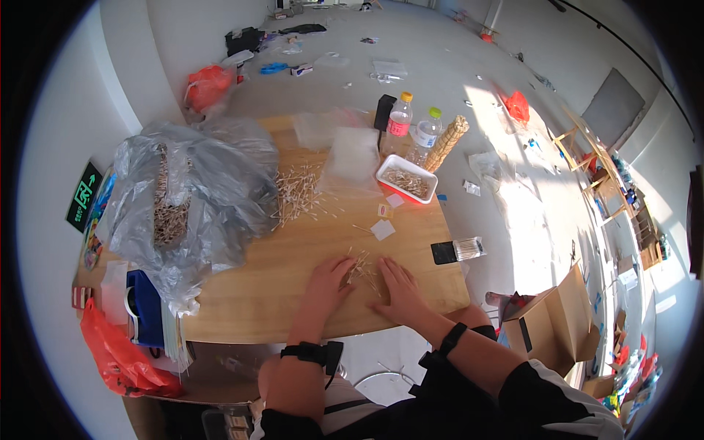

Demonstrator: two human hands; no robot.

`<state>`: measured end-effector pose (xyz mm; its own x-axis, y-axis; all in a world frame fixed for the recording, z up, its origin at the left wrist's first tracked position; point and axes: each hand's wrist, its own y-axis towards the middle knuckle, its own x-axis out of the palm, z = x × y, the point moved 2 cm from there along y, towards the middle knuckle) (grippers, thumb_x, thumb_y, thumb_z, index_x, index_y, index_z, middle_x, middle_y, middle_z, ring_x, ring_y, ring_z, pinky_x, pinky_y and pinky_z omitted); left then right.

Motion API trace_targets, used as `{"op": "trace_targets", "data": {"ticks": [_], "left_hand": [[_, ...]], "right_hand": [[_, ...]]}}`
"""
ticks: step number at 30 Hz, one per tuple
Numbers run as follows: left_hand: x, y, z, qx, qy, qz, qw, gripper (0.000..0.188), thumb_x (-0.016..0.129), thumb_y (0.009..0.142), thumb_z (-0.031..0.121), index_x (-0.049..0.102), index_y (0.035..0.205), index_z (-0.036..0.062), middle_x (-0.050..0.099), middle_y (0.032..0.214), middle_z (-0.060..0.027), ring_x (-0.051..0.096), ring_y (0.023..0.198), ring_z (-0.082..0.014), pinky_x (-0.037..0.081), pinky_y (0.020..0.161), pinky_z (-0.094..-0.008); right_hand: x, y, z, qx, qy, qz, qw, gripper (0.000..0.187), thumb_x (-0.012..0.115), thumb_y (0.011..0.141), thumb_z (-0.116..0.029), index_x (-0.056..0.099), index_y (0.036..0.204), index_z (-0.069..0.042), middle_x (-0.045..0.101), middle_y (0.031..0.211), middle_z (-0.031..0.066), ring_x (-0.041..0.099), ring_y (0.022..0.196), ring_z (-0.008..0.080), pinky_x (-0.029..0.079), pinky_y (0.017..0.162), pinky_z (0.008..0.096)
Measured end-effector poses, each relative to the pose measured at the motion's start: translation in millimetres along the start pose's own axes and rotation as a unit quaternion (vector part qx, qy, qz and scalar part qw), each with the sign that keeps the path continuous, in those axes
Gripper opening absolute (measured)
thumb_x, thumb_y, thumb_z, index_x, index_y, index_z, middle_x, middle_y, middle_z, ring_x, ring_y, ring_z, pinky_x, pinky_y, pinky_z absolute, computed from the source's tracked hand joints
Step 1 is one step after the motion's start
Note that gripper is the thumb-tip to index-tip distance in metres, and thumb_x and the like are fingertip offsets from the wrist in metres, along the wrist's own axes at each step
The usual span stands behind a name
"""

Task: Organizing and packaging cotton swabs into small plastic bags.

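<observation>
A small loose group of cotton swabs [362, 271] lies on the wooden table [279, 293] between my two hands. My left hand [330, 284] rests at its left side, fingers stretched out, fingertips at the swabs. On the opposite side my right hand [400, 290] lies with its fingers extended and touching the tabletop. Neither hand visibly grips anything. Farther off, a heap of loose swabs [297, 192] spreads beside a big grey plastic bag [220, 205], which holds many more. More swabs fill a white tray [429, 192] with a red lower side.
Paper squares [382, 229] lie beyond my hands. Two plastic bottles [424, 139], a woven tan object [447, 143] and clear bags [352, 158] stand or lie at the far side. A swab pack [469, 248] and black item [443, 254] lie right. Red bag [121, 356], left; cardboard box [550, 326], lower right.
</observation>
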<state>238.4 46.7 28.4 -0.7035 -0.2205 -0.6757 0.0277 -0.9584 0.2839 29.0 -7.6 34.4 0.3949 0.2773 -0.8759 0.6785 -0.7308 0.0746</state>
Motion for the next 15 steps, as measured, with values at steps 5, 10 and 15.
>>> {"op": "trace_targets", "data": {"ticks": [5, 10, 15], "left_hand": [[1, 8, -12, -0.028, 0.014, 0.021, 0.999, 0.058, 0.079, 0.076, 0.012, 0.060, 0.131, 0.0114, 0.065, 0.123, -0.0107, 0.057, 0.117, -0.0334, 0.043, 0.102, -0.0466], [-9, 1, -22, -0.015, 0.045, 0.026, 0.999, 0.055, 0.078, 0.078, 0.015, 0.061, 0.130, 0.0125, 0.066, 0.119, -0.0087, 0.058, 0.112, -0.0325, 0.043, 0.099, -0.0459], [-7, -2, -2, -0.010, 0.073, 0.075, 0.994, 0.050, 0.077, 0.079, 0.016, 0.062, 0.127, 0.0136, 0.066, 0.116, -0.0053, 0.056, 0.116, -0.0287, 0.040, 0.101, -0.0456]], "right_hand": [[8, 20, 12, -0.025, -0.013, 0.011, 1.000, 0.089, 0.078, 0.081, -0.035, 0.034, 0.153, -0.004, 0.041, 0.154, 0.0182, 0.034, 0.147, 0.0340, 0.024, 0.121, 0.0485], [8, 30, 5, -0.072, 0.014, 0.040, 0.997, 0.070, 0.075, 0.084, -0.024, 0.047, 0.146, -0.009, 0.055, 0.141, 0.0149, 0.044, 0.140, 0.0312, 0.029, 0.116, 0.0477], [7, 25, 7, -0.056, 0.060, 0.056, 0.995, 0.046, 0.075, 0.083, -0.015, 0.064, 0.127, -0.015, 0.065, 0.122, 0.0074, 0.058, 0.118, 0.0276, 0.038, 0.104, 0.0438]]}}
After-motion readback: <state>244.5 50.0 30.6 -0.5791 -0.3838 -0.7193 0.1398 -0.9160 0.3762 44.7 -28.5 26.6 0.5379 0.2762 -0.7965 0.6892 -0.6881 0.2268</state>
